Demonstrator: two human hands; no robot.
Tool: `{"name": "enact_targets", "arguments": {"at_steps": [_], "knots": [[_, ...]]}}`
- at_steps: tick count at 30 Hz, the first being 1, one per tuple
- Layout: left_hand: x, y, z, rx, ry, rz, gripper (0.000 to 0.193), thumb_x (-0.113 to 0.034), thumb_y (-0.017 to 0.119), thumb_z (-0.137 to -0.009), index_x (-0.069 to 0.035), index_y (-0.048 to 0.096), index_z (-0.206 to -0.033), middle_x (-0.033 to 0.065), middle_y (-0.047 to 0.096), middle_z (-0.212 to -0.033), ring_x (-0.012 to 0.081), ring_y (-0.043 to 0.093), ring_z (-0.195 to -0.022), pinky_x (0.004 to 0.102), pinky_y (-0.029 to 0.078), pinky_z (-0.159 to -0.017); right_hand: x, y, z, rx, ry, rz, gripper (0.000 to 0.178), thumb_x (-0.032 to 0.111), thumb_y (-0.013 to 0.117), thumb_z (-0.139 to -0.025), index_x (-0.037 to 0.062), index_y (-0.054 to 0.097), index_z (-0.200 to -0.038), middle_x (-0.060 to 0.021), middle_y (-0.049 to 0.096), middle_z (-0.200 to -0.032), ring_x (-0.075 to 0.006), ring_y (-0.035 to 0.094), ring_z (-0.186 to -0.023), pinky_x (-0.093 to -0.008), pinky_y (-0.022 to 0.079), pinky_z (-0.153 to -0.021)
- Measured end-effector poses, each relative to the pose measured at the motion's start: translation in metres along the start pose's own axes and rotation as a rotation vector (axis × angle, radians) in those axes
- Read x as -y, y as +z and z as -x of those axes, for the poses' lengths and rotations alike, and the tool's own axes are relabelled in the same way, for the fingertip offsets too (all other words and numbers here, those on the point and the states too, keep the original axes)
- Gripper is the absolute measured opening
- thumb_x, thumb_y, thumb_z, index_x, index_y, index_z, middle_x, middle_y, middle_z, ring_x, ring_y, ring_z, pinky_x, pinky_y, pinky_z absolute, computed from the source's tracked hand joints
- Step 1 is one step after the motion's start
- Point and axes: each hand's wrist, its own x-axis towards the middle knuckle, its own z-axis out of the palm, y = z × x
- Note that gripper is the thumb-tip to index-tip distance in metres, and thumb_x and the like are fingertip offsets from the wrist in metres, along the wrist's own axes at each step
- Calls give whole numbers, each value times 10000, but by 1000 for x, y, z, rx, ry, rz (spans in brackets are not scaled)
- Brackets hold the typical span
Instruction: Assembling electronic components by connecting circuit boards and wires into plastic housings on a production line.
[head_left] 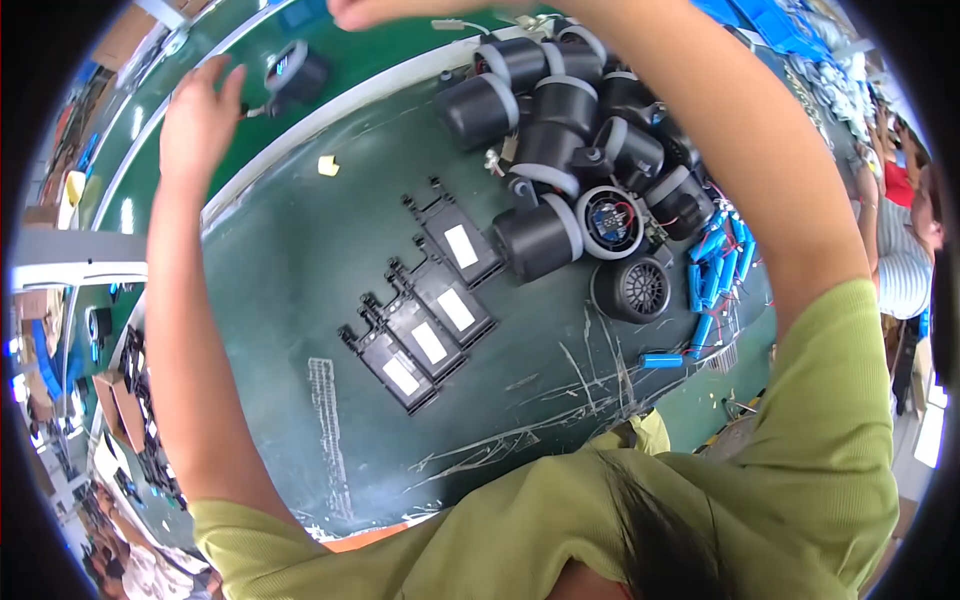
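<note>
My left hand point(198, 125) is at the far left, over the green belt beyond the table's rim. Its fingers look apart, and nothing shows between them. Just right of its fingertips is a black cylindrical unit point(298, 78) with a short lead. My right hand point(372, 12) reaches across to the top edge, where most of it is cut off, so its grip is hidden. Below my arms, several flat black rectangular parts point(428, 340) with white labels lie in a slanting row on the dark green table point(290, 270).
Black cylindrical housings with grey rims point(540, 235) are heaped at the table's right back. Blue wired cylindrical cells point(708, 275) lie beside them. A small yellow scrap point(328, 166) sits near the back rim. Other people point(900, 250) are at the far right.
</note>
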Motion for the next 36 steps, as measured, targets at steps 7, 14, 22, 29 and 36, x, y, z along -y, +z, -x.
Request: {"name": "enact_targets", "arguments": {"at_steps": [7,14,22,29,36], "knots": [[-190,-29,103,466,-25,704,537,-499,591,-781,27,561,-883,139,620,-701,242,637,-694,333,494,-630,-82,23,177,-364,-477,-90,141,47,611,-783,-10,590,-910,-70,591,-886,-157,567,-806,-278,451,-741],[-220,-3,98,693,-775,1253,373,-348,597,-828,10,556,-925,95,572,-840,186,539,-690,316,451,-611,-103,61,265,-713,-384,-313,97,71,621,-782,9,613,-856,-71,614,-787,-171,578,-728,-271,456,-671],[-199,6,90,599,-864,1509,137,-118,603,-805,-25,599,-906,25,593,-784,114,529,-704,240,413,-677,-129,136,360,-672,-132,-449,84,54,632,-754,16,605,-825,-96,603,-798,-253,574,-755,-313,469,-676],[-220,-100,162,345,-444,1716,262,-94,532,-863,48,529,-1084,76,566,-826,152,542,-766,275,425,-724,-124,175,389,-757,90,-195,239,160,721,-683,63,618,-876,-74,576,-815,-245,558,-741,-318,463,-648],[-224,-107,234,561,-319,1786,159,-42,553,-832,22,519,-974,102,580,-777,169,564,-697,286,462,-645,-109,185,374,-873,119,-537,71,43,658,-729,41,647,-799,-59,587,-781,-170,560,-701,-266,447,-599]]}}
